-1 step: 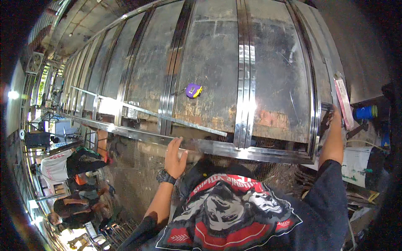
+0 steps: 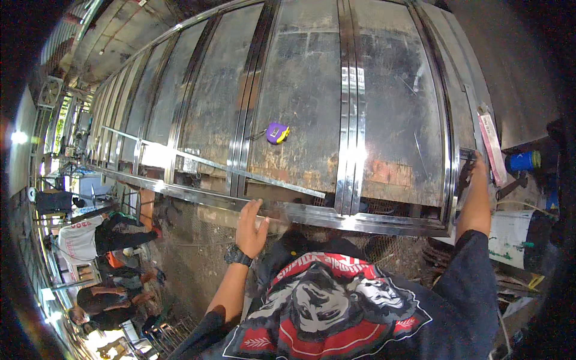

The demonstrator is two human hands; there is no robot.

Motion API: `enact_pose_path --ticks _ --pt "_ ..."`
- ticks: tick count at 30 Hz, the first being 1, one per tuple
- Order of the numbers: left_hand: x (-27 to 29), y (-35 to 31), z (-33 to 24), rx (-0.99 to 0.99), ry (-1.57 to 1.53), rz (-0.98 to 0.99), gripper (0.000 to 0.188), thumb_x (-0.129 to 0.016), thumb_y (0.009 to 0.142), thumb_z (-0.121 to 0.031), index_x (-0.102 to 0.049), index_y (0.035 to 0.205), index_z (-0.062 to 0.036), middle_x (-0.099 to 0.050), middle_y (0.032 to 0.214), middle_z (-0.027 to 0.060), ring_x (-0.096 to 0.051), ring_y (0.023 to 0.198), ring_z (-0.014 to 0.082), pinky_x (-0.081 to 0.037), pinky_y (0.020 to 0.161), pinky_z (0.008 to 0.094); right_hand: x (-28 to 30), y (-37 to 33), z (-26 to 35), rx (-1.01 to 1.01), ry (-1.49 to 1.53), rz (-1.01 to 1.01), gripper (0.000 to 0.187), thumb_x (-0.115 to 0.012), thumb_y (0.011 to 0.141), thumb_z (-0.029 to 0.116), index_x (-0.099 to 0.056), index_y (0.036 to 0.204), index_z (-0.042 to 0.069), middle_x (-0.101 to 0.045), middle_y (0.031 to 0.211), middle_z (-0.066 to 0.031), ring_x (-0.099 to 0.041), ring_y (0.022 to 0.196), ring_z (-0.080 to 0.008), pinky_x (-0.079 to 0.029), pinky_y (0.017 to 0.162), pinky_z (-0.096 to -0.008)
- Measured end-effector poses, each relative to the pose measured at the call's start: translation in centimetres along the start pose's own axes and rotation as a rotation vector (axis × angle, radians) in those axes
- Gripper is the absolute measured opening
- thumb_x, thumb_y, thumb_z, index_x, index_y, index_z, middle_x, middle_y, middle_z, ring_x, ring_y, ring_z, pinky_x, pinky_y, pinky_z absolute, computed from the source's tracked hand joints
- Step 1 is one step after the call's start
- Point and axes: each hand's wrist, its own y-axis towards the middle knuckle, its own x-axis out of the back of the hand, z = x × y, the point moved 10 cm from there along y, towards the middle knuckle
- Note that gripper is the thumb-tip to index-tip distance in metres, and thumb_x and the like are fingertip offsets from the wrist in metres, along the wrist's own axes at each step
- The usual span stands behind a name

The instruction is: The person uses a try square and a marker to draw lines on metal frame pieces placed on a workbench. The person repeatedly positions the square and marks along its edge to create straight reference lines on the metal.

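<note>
A long frame of shiny metal tubes (image 2: 354,108) lies across a dark, worn worktop. My left hand (image 2: 252,229) rests on its near rail (image 2: 300,211), fingers stretched and touching the metal; a dark watch is on that wrist. At the frame's near right corner, my right hand (image 2: 477,165) is closed around a dark object (image 2: 466,155) beside the end tube; its kind is too small and shaded to tell. A purple and yellow tape measure (image 2: 276,133) lies on the worktop between two crossbars. Left of it, a thin metal strip (image 2: 264,179) runs slantwise over the crossbars.
Right of my right hand lie a long pink and white box (image 2: 492,147) and a blue can (image 2: 523,161). Scrap pieces (image 2: 510,279) are piled at the lower right. Several people work at the left, one in a white shirt (image 2: 81,240). A fan (image 2: 51,91) stands at the far left.
</note>
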Motion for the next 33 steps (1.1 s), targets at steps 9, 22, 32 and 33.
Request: enact_pose_path --ticks 9,22,32,33 --pt "-0.5 -5.7 2.5 0.096 0.016 0.069 0.046 -0.066 0.097 -0.019 -0.059 0.14 -0.0048 -0.064 0.132 0.0255 -0.06 0.124 0.0461 -0.048 0.106 0.0511 -0.1 -4.9 4.2 0.092 -0.277 -0.277 0.088 -0.093 0.063 0.066 -0.076 0.109 -0.007 -0.074 0.106 -0.0164 -0.066 0.087 -0.0301 -0.056 0.081 -0.0446" --pt "-0.5 -6.6 3.2 0.2 -0.1 -0.03 0.048 -0.069 0.094 -0.007 -0.062 0.141 -0.0144 -0.071 0.119 0.0177 -0.07 0.107 0.0366 -0.057 0.092 0.0436 -0.8 -4.8 10.0 0.156 0.473 0.531 0.04 -0.06 0.1 0.04 -0.067 0.116 0.004 -0.063 0.088 -0.0071 -0.059 0.072 -0.0238 -0.055 0.066 -0.0408" --pt "-1.8 8.3 -6.2 0.012 -0.479 0.25 0.04 -0.067 0.103 -0.024 -0.065 0.137 -0.0035 -0.074 0.122 0.0169 -0.072 0.113 0.0269 -0.054 0.099 0.037 -3.6 -47.3 7.9 0.209 0.549 0.032 0.022 -0.081 0.09 0.02 -0.063 0.1 0.012 -0.051 0.065 0.0027 -0.048 0.051 -0.009 -0.04 0.045 -0.0254" --pt "-2.7 10.1 -7.8 -0.042 -0.572 0.324 0.044 -0.067 0.103 -0.023 -0.062 0.141 -0.0032 -0.075 0.122 0.0168 -0.072 0.113 0.0262 -0.054 0.099 0.0366 -4.8 -51.6 6.5 0.245 0.635 0.106 0.024 -0.078 0.092 0.015 -0.063 0.109 0.01 -0.058 0.075 0.0018 -0.052 0.054 -0.0086 -0.041 0.045 -0.0247"
